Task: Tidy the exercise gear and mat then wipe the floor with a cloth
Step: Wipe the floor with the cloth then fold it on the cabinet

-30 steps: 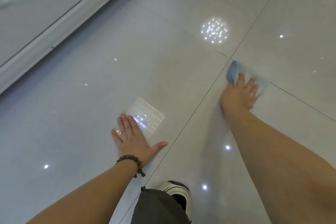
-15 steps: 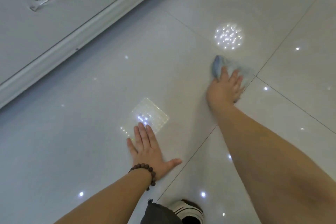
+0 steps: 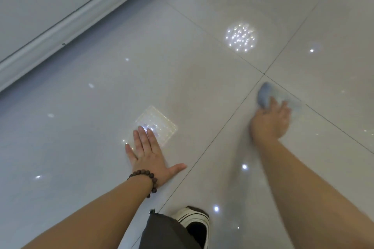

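Two Hands on Floor, Cloth Under Right

Both hands are low on the glossy tiled floor [image 3: 182, 79]. The left hand [image 3: 149, 153] lies flat, palm down, fingers [image 3: 141, 137] straight and spread, thumb out, holding nothing; a bead bracelet [image 3: 148, 178] circles its wrist. The right hand [image 3: 270, 121] presses on a blue cloth [image 3: 265, 95] just beside a crossing of tile joints. Motion blur hides the grip; its fingers appear to lie over the cloth rather than curl round it. One shoe [image 3: 194, 220] shows at the bottom edge. A white skirting [image 3: 66, 28] runs along the upper left.
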Action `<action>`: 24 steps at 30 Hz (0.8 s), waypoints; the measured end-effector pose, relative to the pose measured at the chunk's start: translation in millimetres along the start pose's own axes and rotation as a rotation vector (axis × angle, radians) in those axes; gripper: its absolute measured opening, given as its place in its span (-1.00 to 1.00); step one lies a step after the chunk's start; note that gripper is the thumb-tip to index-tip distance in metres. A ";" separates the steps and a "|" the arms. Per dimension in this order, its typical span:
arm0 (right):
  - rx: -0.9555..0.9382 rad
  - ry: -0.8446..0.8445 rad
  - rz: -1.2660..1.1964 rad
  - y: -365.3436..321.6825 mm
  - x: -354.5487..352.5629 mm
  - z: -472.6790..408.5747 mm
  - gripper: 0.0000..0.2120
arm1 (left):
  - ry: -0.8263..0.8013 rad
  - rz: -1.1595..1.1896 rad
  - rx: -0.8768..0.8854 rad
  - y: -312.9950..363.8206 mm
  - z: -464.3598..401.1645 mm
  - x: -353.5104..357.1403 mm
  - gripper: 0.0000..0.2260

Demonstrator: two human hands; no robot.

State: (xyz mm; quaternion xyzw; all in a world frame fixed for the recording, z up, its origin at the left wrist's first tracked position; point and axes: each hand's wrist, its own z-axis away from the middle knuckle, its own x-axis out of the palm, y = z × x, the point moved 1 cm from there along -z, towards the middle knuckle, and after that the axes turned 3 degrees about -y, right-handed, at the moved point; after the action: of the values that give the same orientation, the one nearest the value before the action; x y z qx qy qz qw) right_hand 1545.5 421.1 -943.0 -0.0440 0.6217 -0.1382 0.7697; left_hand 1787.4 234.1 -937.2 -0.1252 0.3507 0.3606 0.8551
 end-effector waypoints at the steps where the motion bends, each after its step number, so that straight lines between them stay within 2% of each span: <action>1: -0.105 -0.032 -0.014 -15.7 12.2 23.3 -0.51 | 0.009 -0.004 -0.001 0.3 0.7 0.1 0.23; 4: -0.664 -0.140 -0.028 -41.1 50.1 112.1 -0.49 | 0.042 0.011 -0.006 0.7 3.1 -0.6 0.21; 6: -0.945 -0.234 0.011 -21.0 49.0 142.9 -0.51 | 0.063 0.014 -0.001 1.2 4.0 0.0 0.22; 8: -1.088 -0.271 0.061 16.6 34.3 126.5 -0.50 | 0.080 0.002 0.000 1.4 4.1 1.3 0.27; 9: -1.076 -0.259 0.076 38.7 26.9 111.2 -0.49 | 0.086 -0.011 -0.001 1.9 4.3 1.7 0.28; 11: -0.851 -0.139 0.096 88.1 12.8 78.1 -0.48 | 0.086 -0.018 -0.007 2.3 3.6 2.5 0.28; 14: -0.271 0.034 0.006 137.8 -16.8 50.6 -0.46 | 0.070 -0.007 0.008 0.6 2.8 0.6 0.25; 16: 0.124 0.043 -0.070 128.3 -19.2 60.0 -0.50 | 0.052 0.006 0.031 -2.2 5.1 -2.1 0.18; 17: 0.230 0.022 -0.074 110.8 -14.2 72.4 -0.51 | 0.061 0.025 0.042 -4.1 6.0 -3.7 0.14; 18: 0.212 -0.006 -0.054 91.4 -6.1 88.9 -0.50 | 0.081 0.052 0.056 -6.2 6.9 -5.6 0.08; 19: 0.073 -0.029 -0.033 71.0 4.6 109.4 -0.49 | 0.107 0.086 0.074 -8.8 8.0 -8.0 0.01; 22: -0.575 -0.195 0.025 27.7 35.2 174.1 -0.48 | 0.188 0.212 0.123 -15.5 18.8 -15.6 -0.21; 24: -0.794 -0.286 0.037 29.2 34.3 184.4 -0.50 | 0.216 0.251 0.133 -19.9 33.7 -15.5 -0.28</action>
State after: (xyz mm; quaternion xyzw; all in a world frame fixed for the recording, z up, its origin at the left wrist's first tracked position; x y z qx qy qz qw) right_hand 1735.4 420.7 -941.2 -0.3446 0.5144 0.1333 0.7739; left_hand 1811.0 227.5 -902.9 -0.0618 0.4766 0.4248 0.7672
